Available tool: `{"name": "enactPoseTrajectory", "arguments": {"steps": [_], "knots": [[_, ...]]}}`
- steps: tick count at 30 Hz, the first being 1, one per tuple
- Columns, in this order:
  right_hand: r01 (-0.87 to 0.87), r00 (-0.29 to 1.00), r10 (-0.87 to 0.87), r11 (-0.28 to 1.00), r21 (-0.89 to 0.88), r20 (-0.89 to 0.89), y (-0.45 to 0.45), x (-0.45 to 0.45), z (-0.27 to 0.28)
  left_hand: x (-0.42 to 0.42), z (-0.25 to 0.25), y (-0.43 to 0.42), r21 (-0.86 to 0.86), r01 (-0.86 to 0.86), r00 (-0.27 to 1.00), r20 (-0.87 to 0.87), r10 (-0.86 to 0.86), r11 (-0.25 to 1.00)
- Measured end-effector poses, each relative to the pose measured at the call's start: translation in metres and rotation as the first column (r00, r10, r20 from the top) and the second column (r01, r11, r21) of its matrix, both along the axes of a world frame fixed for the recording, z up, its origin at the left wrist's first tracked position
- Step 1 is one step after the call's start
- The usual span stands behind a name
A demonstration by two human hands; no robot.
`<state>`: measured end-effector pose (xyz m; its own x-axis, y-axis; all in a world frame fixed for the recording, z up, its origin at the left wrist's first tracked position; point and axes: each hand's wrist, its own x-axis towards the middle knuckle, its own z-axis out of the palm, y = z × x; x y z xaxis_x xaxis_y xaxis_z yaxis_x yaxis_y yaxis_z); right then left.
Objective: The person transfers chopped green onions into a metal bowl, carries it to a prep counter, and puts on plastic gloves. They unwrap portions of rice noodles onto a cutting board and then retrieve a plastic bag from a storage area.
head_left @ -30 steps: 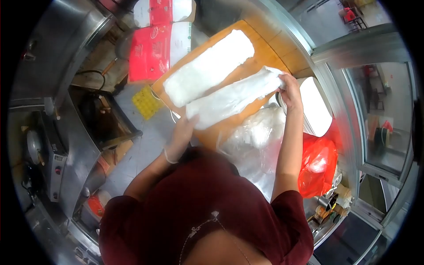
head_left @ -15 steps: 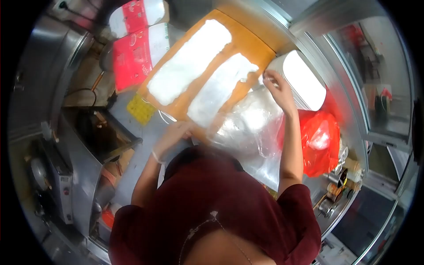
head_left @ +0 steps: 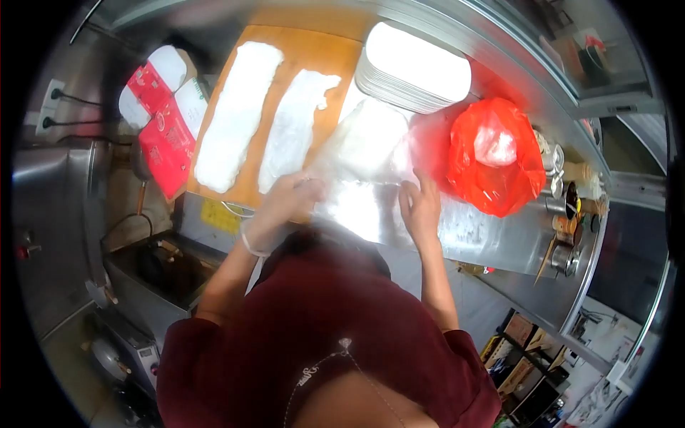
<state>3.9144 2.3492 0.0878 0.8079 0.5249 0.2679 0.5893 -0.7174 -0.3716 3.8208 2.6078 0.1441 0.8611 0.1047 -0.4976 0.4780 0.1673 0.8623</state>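
Note:
Two long, flat white dough strips (head_left: 239, 118) lie side by side on a wooden board (head_left: 314, 46); the nearer, right-hand strip (head_left: 292, 125) is thinner, with a ragged far end. Right of the board a clear plastic bag (head_left: 332, 160) is spread, with a pale, soft-looking mass (head_left: 367, 139) in or under it. My left hand (head_left: 289, 203), at the board's near edge, is closed on the bag's near left side. My right hand (head_left: 422, 210) is at the bag's near right side, index finger raised and thumb bent toward it, apparently pinching the plastic; the contact is blurred.
A stack of white trays (head_left: 417, 64) stands behind the bag. At right sits a red plastic bag (head_left: 528, 167) with something pale inside, near metal containers (head_left: 564, 258). Red-and-white cardboard (head_left: 168, 139) lies left of the board, above a dark-filled metal basin (head_left: 160, 260).
My right hand has left the tray stack and come down to the bag's near side. My left hand has moved onto the bag's left side. The view has turned rightward.

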Motion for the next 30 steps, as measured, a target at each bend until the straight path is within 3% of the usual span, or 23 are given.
{"name": "enactPoseTrajectory", "arguments": {"steps": [1, 4, 6, 8, 12, 13, 15, 18, 22, 23, 25, 28, 29, 30], "knots": [[0.023, 1.000, -0.023, 0.995, 0.099, -0.004, 0.005, 0.006, 0.017, 0.004, 0.011, -0.002, 0.038, -0.004, 0.999, 0.044, 0.002, 0.999], [0.097, 0.902, 0.090, 0.911, 0.401, -0.422, -0.006, 0.027, 0.045, 0.010, 0.023, -0.009, 0.031, -0.048, 0.993, 0.106, 0.045, 0.998], [0.069, 0.825, 0.241, 0.856, 0.513, -0.512, -0.016, 0.040, 0.056, 0.012, 0.036, -0.017, -0.038, -0.125, 0.982, 0.139, 0.129, 0.991], [0.091, 0.707, 0.344, 0.822, 0.562, -0.618, -0.030, 0.052, 0.061, 0.017, 0.041, -0.025, 0.039, -0.129, 0.971, 0.207, 0.119, 0.991], [0.409, 0.514, 0.504, 0.567, 0.715, -0.694, -0.038, 0.076, 0.095, 0.029, 0.075, -0.051, 0.174, -0.179, 0.948, 0.293, 0.123, 0.968], [0.462, 0.538, 0.468, 0.532, 0.709, -0.701, -0.036, 0.084, 0.107, 0.034, 0.084, -0.056, 0.224, -0.183, 0.946, 0.305, 0.109, 0.957], [0.400, 0.594, 0.492, 0.507, 0.764, -0.637, -0.030, 0.092, 0.129, 0.043, 0.095, -0.057, 0.278, -0.166, 0.939, 0.336, 0.066, 0.946], [0.273, 0.699, 0.482, 0.503, 0.820, -0.528, -0.017, 0.093, 0.146, 0.056, 0.110, -0.051, 0.176, -0.239, 0.868, 0.479, 0.129, 0.955], [0.213, 0.814, 0.373, 0.523, 0.825, -0.446, 0.006, 0.063, 0.160, 0.083, 0.114, -0.045, 0.080, -0.209, 0.865, 0.480, 0.147, 0.975], [0.186, 0.823, 0.363, 0.554, 0.811, -0.437, 0.013, 0.057, 0.149, 0.089, 0.100, -0.042, 0.125, -0.053, 0.880, 0.475, -0.012, 0.991], [0.107, 0.771, 0.338, 0.766, 0.634, -0.539, 0.014, 0.049, 0.126, 0.087, 0.094, -0.068, 0.194, 0.135, 0.844, 0.492, -0.215, 0.972], [-0.089, 0.956, 0.227, 0.829, 0.551, -0.187, 0.004, 0.032, 0.104, 0.080, 0.060, -0.103, 0.327, 0.189, 0.799, 0.497, -0.339, 0.926], [-0.145, 0.953, 0.262, 0.837, 0.527, -0.154, -0.008, 0.029, 0.107, 0.080, 0.051, -0.108, 0.292, 0.259, 0.808, 0.457, -0.372, 0.921], [-0.090, 0.971, 0.187, 0.861, 0.500, -0.147, -0.022, 0.029, 0.113, 0.078, 0.044, -0.113, 0.253, 0.325, 0.814, 0.416, -0.406, 0.911]]}}
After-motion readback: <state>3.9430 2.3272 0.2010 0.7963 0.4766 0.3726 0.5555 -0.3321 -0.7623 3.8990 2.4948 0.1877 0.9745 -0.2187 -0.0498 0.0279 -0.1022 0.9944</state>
